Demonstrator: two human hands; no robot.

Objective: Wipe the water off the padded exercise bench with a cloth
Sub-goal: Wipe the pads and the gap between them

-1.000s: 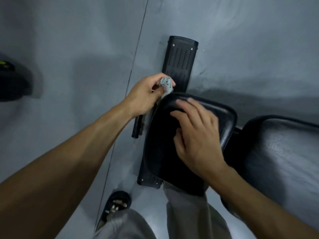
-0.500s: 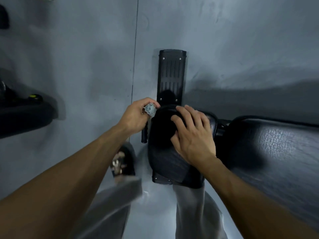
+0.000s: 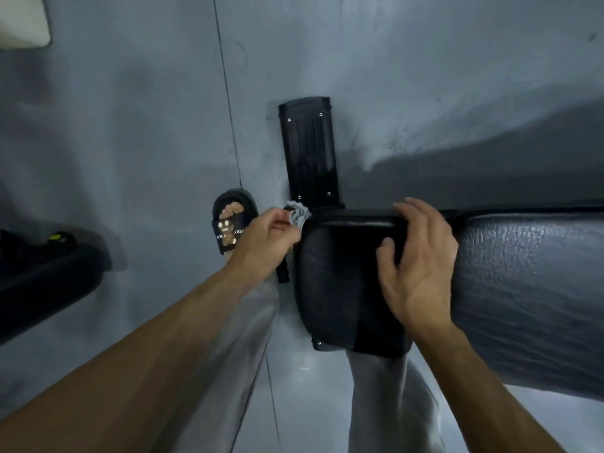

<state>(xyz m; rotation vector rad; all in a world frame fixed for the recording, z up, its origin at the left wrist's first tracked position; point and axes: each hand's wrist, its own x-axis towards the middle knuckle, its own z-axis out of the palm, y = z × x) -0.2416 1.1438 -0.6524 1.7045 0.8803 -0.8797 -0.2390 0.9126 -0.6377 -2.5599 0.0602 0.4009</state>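
Your left hand (image 3: 264, 238) pinches a small bunched grey cloth (image 3: 298, 214) at the far left corner of the black seat pad (image 3: 340, 282), the cloth touching the pad's edge. Your right hand (image 3: 416, 266) lies on the pad with fingers curled over its far rim and thumb pressed on top (nothing pinched). The long back pad (image 3: 529, 289) runs off right. A black footplate (image 3: 310, 152) lies on the grey floor (image 3: 130, 125) beyond, your sandal (image 3: 230, 220) beside it.
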